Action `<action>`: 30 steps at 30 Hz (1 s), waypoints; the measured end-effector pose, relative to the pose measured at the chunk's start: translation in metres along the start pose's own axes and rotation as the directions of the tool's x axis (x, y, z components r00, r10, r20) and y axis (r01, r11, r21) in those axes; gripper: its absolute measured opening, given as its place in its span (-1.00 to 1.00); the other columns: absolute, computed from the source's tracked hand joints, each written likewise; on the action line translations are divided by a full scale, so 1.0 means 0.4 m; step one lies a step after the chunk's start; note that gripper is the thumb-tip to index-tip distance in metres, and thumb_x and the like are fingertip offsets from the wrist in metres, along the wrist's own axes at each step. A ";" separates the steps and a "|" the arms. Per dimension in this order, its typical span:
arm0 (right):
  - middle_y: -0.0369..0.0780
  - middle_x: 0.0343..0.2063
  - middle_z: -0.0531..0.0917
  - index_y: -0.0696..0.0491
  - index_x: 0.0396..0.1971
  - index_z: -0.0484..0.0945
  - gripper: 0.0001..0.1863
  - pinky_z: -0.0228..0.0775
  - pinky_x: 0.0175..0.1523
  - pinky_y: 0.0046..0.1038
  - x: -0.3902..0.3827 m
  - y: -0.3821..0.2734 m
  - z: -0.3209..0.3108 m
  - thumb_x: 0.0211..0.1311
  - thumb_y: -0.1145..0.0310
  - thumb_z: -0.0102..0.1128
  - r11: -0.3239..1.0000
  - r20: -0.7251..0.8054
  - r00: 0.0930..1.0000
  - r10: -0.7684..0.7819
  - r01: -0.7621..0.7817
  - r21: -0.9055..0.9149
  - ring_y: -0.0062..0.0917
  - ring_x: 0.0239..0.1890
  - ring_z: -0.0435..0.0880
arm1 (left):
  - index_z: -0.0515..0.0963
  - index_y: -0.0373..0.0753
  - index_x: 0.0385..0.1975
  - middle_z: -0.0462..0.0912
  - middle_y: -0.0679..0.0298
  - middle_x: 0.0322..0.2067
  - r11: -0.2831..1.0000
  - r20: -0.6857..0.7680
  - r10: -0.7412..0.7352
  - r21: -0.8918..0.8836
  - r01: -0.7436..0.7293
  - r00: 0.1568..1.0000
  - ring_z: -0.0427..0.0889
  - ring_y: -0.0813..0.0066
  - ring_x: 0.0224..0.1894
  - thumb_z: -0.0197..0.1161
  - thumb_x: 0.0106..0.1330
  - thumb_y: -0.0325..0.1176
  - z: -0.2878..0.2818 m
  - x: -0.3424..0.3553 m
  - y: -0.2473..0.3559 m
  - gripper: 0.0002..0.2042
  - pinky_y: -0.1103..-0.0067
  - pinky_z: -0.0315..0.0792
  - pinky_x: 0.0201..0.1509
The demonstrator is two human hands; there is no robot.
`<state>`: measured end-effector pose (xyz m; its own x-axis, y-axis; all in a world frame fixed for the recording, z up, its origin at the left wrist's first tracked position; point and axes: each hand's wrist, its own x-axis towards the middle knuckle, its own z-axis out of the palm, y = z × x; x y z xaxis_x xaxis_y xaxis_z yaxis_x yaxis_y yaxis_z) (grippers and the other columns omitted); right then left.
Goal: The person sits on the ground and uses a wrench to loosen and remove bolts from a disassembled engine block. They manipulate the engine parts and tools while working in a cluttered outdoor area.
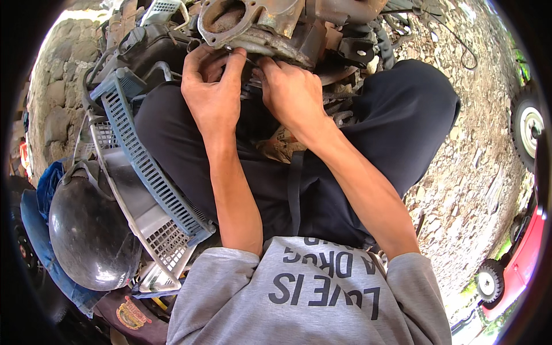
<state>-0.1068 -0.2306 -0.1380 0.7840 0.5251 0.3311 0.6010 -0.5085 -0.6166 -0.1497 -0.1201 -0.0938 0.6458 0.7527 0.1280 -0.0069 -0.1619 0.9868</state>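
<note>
A rusty, greasy metal engine casting with a round opening and a bolted flange lies at the top, just beyond my knees. My left hand is at its near left edge, thumb and fingers curled together under the flange; whatever they pinch is too small to name. Beside it, my right hand is closed at the casting's near underside, with its fingertips tucked out of sight. What it grips is hidden.
To my left stand a blue plastic basket and a white plastic basket, with a black helmet beside them. Stony ground extends to my right, where a red vehicle stands. Dark metal parts lie around the casting.
</note>
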 end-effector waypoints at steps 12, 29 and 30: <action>-0.04 -0.45 0.68 0.11 -0.29 0.58 -0.90 0.57 -0.35 -0.11 0.014 -0.006 -0.061 0.28 0.41 0.18 1.000 0.055 0.998 -0.029 0.029 0.003 -0.09 -0.40 0.73 | 0.62 -0.44 -0.22 0.73 0.23 -0.36 0.998 -0.055 -0.012 0.059 0.016 0.998 0.64 0.64 -0.31 0.51 0.20 -0.43 0.010 0.002 0.007 -0.74 0.67 0.49 -0.18; -0.13 -0.52 0.68 0.13 -0.36 0.54 -0.91 0.56 -0.38 -0.24 0.004 -0.186 -0.273 0.19 0.44 0.20 0.943 0.320 0.946 0.045 0.065 -0.325 -0.23 -0.47 0.74 | 0.66 -0.47 -0.18 0.65 0.33 -0.41 0.990 0.091 -0.142 -0.010 0.144 0.986 0.46 0.70 -0.41 0.17 0.27 -0.42 -0.032 0.012 0.019 -0.74 0.65 0.36 -0.31; -0.16 -0.52 0.67 0.12 -0.37 0.52 -0.89 0.57 -0.34 -0.28 0.002 -0.167 -0.264 0.10 0.46 0.21 0.941 0.294 0.956 0.018 0.083 -0.329 -0.30 -0.44 0.74 | 0.65 -0.45 -0.16 0.61 0.35 -0.45 0.986 0.066 -0.167 0.006 0.167 0.984 0.42 0.72 -0.43 0.14 0.28 -0.43 -0.027 0.015 0.015 -0.74 0.64 0.33 -0.35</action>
<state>-0.1300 -0.2681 -0.0212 0.7145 0.6931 0.0953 0.6818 -0.6592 -0.3173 -0.1542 -0.1096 -0.0859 0.6866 0.7257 -0.0453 0.1055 -0.0378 0.9937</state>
